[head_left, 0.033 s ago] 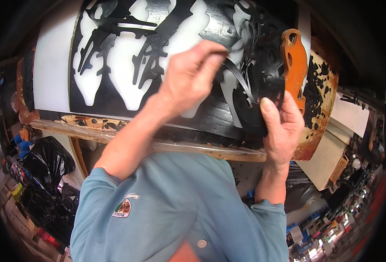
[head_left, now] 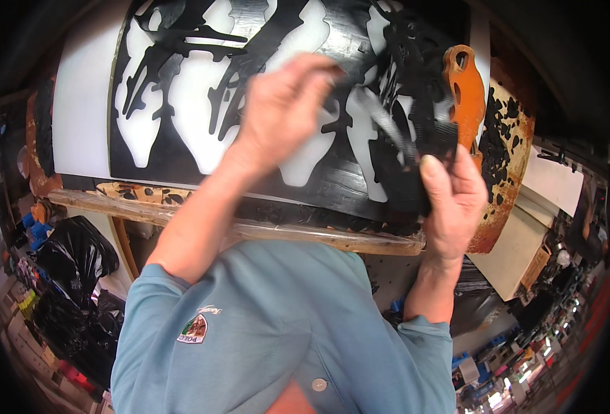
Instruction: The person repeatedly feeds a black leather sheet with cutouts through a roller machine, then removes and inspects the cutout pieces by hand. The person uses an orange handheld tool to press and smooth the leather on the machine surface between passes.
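Observation:
My right hand (head_left: 454, 196) grips a dark, flexible cut-out black piece (head_left: 405, 190) between thumb and fingers, at the right of the work surface. A strip (head_left: 388, 124) of the same black material rises from it, smeared by motion. To the left, my left hand (head_left: 281, 103) is raised over the sheet, its fingers pinched together. Motion blurs its fingertips, and whatever lies between them cannot be made out. Beneath both hands lies a black sheet (head_left: 132, 152) with large shaped openings, white showing through. An orange cutting die (head_left: 466, 96) stands just beyond my right hand.
Loose black offcuts (head_left: 215, 41) lie on the sheet at upper left. Small black scraps cover a rusty board (head_left: 505, 145) at right. A wooden edge (head_left: 318, 238) runs along the front. Black plastic bags (head_left: 77, 255) stand at lower left, and boxes (head_left: 519, 234) at lower right.
My left hand has moved a little left and up, apart from the strip it was pulling. My right hand has shifted slightly right with the black piece.

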A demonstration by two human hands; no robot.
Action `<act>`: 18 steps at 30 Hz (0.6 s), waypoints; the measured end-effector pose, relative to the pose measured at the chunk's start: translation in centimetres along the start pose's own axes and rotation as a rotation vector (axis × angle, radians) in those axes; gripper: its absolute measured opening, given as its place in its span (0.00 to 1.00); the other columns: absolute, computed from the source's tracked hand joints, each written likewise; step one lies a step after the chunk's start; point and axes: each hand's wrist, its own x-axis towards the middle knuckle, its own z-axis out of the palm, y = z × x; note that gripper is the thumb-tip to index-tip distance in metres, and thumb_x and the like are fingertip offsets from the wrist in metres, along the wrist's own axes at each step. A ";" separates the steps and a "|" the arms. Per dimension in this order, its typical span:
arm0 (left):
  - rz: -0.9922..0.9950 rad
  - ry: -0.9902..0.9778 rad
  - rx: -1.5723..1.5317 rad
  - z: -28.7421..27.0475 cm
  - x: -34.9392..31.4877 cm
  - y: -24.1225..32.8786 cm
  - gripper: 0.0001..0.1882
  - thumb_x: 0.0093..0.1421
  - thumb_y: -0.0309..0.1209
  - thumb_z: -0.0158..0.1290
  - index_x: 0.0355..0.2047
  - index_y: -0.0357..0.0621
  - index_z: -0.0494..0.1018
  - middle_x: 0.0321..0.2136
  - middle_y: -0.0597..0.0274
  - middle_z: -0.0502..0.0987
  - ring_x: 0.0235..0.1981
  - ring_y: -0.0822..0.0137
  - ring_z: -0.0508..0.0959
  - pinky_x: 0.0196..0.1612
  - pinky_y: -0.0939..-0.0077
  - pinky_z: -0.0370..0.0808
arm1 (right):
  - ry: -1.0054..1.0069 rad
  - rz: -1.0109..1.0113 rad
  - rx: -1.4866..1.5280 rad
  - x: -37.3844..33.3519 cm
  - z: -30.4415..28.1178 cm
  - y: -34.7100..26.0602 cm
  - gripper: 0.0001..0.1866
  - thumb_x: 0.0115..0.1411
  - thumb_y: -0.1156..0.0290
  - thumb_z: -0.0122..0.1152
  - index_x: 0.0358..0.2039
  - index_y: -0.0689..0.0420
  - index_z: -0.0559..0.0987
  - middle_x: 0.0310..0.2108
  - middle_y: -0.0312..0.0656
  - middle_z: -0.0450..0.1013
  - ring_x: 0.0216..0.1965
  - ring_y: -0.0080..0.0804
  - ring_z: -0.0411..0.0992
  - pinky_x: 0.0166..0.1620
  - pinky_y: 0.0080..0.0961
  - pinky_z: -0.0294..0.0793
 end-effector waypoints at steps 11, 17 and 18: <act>0.068 0.245 0.285 -5.5 4.1 -6.6 0.11 0.72 0.26 0.60 0.52 0.43 0.85 0.22 0.69 0.79 0.23 0.81 0.75 0.28 0.82 0.71 | 0.605 -0.239 0.059 -5.6 -25.2 -9.8 0.18 0.77 0.69 0.56 0.61 0.66 0.78 0.54 0.50 0.82 0.54 0.38 0.81 0.61 0.36 0.79; 0.068 0.254 0.301 -5.1 4.2 -6.6 0.11 0.70 0.28 0.62 0.52 0.43 0.85 0.22 0.66 0.81 0.22 0.79 0.77 0.29 0.82 0.73 | 0.935 -0.881 -0.333 -5.5 -24.1 -15.0 0.14 0.74 0.73 0.62 0.52 0.72 0.82 0.51 0.50 0.83 0.44 0.41 0.84 0.45 0.37 0.88; 0.065 0.251 0.304 -5.1 4.3 -6.7 0.11 0.70 0.29 0.62 0.51 0.43 0.85 0.23 0.66 0.82 0.22 0.79 0.77 0.29 0.81 0.74 | 0.980 -0.900 -0.339 -4.6 -22.2 -14.6 0.14 0.73 0.74 0.63 0.52 0.73 0.82 0.49 0.51 0.83 0.43 0.42 0.84 0.43 0.37 0.88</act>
